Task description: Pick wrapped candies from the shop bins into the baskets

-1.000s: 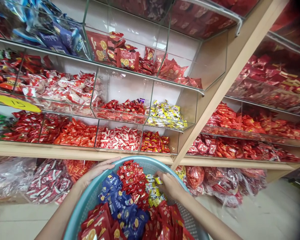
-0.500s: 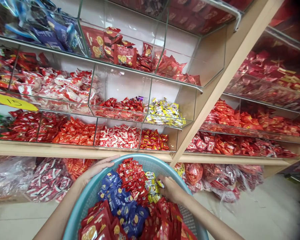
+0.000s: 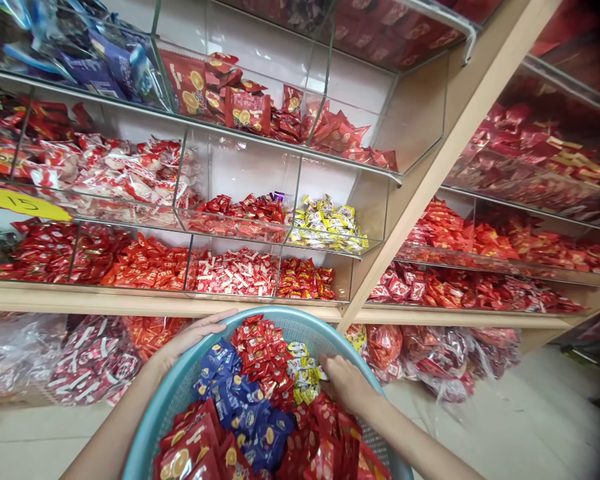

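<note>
A round blue-green plastic basket [image 3: 153, 393] with a perforated wall fills the lower middle. My left hand [image 3: 195, 339] grips its left rim, fingers lying along the edge and thumb side hidden. Inside, my right hand [image 3: 347, 383] is curled at the right, against the small yellow-and-white wrapped candies [image 3: 304, 373]; whatever its fingertips hold is hidden. Left of those candies lies a pile of small red packets [image 3: 263, 353]. Blue packets [image 3: 250, 417] run down the middle. Larger red packets with orange pictures [image 3: 193, 450] lie at the near left, more red packets [image 3: 330, 440] at the near right.
Shelves with clear-fronted bins rise ahead, holding red candies [image 3: 237, 273] and yellow candies [image 3: 327, 223]. A slanting wooden upright [image 3: 410, 203] divides the shelving. Plastic bags of candy [image 3: 93, 360] sit under the bottom shelf [image 3: 80, 300]. A yellow tag [image 3: 25, 203] reads 15.
A yellow candy that showed at my right fingertips is no longer visible there; those fingers have curled in lower. My left hand keeps its place on the rim. The view has shifted slightly.
</note>
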Demonstrator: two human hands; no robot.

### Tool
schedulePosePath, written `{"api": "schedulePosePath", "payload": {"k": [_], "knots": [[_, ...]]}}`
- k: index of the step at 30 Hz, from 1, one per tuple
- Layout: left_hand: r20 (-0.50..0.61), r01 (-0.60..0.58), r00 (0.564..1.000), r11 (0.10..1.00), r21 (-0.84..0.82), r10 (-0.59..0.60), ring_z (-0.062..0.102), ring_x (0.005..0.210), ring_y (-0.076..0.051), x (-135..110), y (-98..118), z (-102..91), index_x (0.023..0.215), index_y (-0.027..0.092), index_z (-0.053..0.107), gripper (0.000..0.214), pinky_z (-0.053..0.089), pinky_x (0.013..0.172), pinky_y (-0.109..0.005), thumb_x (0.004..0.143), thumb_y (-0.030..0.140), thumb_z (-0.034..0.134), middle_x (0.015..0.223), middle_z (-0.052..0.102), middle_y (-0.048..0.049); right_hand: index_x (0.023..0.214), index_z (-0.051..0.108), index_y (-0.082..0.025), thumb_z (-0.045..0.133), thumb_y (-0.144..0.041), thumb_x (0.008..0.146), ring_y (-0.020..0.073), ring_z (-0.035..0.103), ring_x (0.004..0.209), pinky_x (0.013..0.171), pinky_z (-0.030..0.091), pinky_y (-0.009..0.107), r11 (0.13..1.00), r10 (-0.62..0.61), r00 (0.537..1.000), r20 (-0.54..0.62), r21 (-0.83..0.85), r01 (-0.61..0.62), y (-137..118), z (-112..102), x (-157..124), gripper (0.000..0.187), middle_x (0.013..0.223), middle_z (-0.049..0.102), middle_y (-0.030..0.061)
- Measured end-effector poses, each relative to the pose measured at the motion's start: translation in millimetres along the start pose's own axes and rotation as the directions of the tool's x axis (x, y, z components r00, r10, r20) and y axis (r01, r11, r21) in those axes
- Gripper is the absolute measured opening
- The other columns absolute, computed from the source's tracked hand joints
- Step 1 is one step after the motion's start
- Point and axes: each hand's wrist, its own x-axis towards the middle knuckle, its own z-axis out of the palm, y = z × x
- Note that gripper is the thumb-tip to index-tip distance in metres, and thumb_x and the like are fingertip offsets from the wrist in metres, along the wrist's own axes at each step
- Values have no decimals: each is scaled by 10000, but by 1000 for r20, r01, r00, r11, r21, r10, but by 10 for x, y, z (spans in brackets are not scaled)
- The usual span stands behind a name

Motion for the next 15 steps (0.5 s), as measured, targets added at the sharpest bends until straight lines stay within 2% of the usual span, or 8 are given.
{"api": "schedulePosePath", "payload": {"k": [4, 7, 11, 15], "knots": [[-31, -7, 999, 1000, 28, 8, 466, 1135, -243, 3, -8, -41, 1167, 216, 545, 437, 279, 996, -340, 735, 224, 610, 1227, 551, -20, 1138, 470, -156, 437, -108, 777, 231, 533, 955, 761, 369, 302, 997, 17, 999, 38, -74, -14, -106, -7, 29, 366, 1023, 584, 107], [-33, 2, 999, 999, 33, -1, 469, 1133, -250, 20, -35, -90, 1151, 240, 561, 428, 291, 987, -336, 727, 234, 616, 1214, 562, -10, 1129, 483, -150, 421, -110, 791, 227, 534, 967, 762, 373, 298, 996, -3, 999, 50, -85, 7, -114, -20, 51, 346, 1026, 587, 104], [-7, 10, 1000, 1000, 11, -10, 466, 1136, -260, 34, -37, -80, 1180, 255, 534, 437, 312, 976, -370, 747, 261, 590, 1233, 545, -18, 1109, 499, -153, 449, -161, 795, 221, 531, 951, 765, 364, 298, 998, -16, 1000, -22, -55, 15, -21, -41, 52, 318, 1023, 585, 98], [10, 13, 1000, 1000, 8, -13, 439, 1164, -221, 21, -1, -27, 1152, 287, 558, 404, 321, 969, -298, 750, 254, 584, 1243, 535, 18, 1063, 519, -153, 485, -217, 784, 214, 534, 924, 743, 364, 291, 1000, -17, 994, -109, -27, 14, 82, -106, 45, 289, 976, 597, 95]]}}
